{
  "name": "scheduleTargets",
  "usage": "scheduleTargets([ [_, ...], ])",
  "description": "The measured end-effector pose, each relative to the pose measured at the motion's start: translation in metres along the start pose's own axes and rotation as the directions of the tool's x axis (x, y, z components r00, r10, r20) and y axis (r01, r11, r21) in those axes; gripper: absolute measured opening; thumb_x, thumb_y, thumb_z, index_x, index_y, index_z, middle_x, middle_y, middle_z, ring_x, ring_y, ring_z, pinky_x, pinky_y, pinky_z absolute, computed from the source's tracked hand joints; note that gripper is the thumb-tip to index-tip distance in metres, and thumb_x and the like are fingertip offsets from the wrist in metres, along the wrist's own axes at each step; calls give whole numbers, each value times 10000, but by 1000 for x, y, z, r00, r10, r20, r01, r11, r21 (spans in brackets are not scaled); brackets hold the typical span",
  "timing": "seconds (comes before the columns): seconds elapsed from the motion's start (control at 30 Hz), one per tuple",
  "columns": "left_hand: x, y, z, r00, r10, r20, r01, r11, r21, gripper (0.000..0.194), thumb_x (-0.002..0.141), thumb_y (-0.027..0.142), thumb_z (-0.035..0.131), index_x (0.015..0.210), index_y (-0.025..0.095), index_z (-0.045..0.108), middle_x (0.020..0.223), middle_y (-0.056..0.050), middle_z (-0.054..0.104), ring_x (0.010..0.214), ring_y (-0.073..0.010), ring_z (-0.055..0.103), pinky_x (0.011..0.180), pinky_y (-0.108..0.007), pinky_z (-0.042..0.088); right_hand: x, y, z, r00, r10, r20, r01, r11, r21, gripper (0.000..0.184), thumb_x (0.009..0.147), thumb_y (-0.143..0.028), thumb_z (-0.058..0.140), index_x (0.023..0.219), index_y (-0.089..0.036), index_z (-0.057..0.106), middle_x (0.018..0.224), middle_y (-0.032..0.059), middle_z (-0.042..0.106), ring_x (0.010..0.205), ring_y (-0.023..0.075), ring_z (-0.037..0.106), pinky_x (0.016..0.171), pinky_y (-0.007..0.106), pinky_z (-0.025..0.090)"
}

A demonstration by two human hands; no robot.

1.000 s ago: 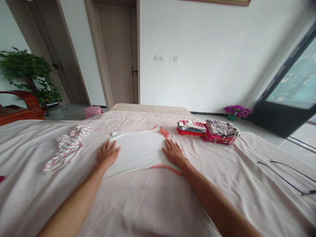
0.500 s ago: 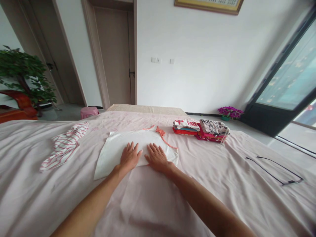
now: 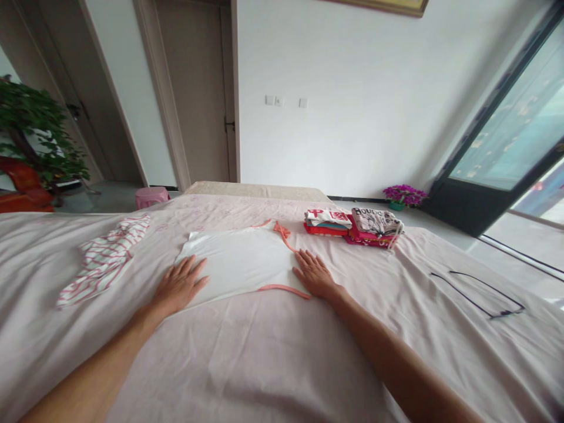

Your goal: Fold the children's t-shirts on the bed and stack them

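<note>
A white sleeveless top (image 3: 235, 261) with coral-orange trim lies flat on the pale pink bed sheet (image 3: 247, 364). Its neck and armhole end points to the right, with a small orange tie or bow at the far side. My left hand (image 3: 180, 285) rests palm down on the hem end at the left, fingers spread. On the right end of the top lies my right hand (image 3: 315, 275), palm down, fingers stretched out and covering part of the trimmed edge. Neither hand grips the cloth.
A crumpled red-and-white striped garment (image 3: 106, 258) lies to the left. Two stacks of folded clothes, one topped with white cloth (image 3: 328, 218), the other with a printed garment (image 3: 374, 221), sit at the back right. Eyeglasses (image 3: 484, 299) lie on the right.
My hands came together at the middle of the top, then slid apart to its left and right ends. The camera view has shifted slightly to the right.
</note>
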State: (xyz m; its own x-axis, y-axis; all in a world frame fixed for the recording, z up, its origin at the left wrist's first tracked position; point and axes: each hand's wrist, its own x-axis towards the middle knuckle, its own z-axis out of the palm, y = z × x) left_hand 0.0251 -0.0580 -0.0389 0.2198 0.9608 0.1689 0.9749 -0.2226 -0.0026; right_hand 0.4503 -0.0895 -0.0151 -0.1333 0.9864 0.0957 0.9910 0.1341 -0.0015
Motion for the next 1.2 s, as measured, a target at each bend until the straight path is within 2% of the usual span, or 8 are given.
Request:
scheduleTargets([
  [0.2,-15,-38,12,993,-111,-27,113,992,57,629,944,515,346,1512,248,382,1587,-121,341,1442,-308,333,1134,-484,276,-6,17,1,997,78,-5,-78,996,51,583,1014,-443,283,1550,-214,300,1612,48,271,1492,215,209,1202,417,166],
  [0.3,-18,-42,10,979,-170,-108,176,983,45,608,937,512,332,1452,223,478,1539,-135,411,1428,-338,337,1123,-504,289,-11,25,-2,991,99,-90,-80,978,191,523,991,-354,305,1468,-198,455,1543,65,414,1423,206,357,1170,368,256],
  [0.47,-17,-34,-19,965,70,-252,-119,975,-185,407,885,533,459,1080,264,694,1270,-70,632,1265,-245,500,1093,-360,358,-20,35,-10,958,141,-251,-22,905,424,460,729,-142,432,1086,-207,716,1197,67,667,1107,221,600,951,323,470],
  [0.57,-20,-27,-39,962,216,-165,-261,904,-338,320,819,569,567,844,267,670,1006,-23,684,1038,-214,592,974,-308,436,-21,37,-14,982,71,-173,29,858,514,377,613,-97,442,837,-184,732,958,62,695,897,207,637,816,293,505],
  [0.67,-26,-24,-50,942,336,-19,-312,850,-424,254,759,492,649,840,251,638,938,-6,662,958,-194,590,901,-277,449,-18,43,-15,991,-77,-110,127,802,584,382,585,-69,476,838,-194,734,933,43,696,888,202,637,833,289,500],
  [0.83,-38,-29,-52,915,381,129,-290,847,-445,215,657,244,609,870,224,636,956,-20,648,939,-191,585,854,-254,439,-12,58,-12,922,-352,-159,367,668,648,313,654,-100,631,909,-224,763,961,49,697,952,221,638,916,344,481],
  [0.97,-43,-30,-53,921,357,158,-261,864,-431,243,636,167,532,847,224,640,941,-19,644,919,-190,584,825,-253,429,-11,58,-7,919,-336,-207,386,656,649,123,754,-212,692,843,-244,771,951,49,686,925,203,640,900,343,486],
  [1.2,-37,-32,-49,933,316,171,-196,847,-494,149,747,206,466,779,205,612,859,-23,636,830,-179,580,774,-257,424,-16,44,-7,935,-205,-290,339,759,555,107,810,-162,616,821,-226,701,913,39,717,886,203,634,858,355,481],
])
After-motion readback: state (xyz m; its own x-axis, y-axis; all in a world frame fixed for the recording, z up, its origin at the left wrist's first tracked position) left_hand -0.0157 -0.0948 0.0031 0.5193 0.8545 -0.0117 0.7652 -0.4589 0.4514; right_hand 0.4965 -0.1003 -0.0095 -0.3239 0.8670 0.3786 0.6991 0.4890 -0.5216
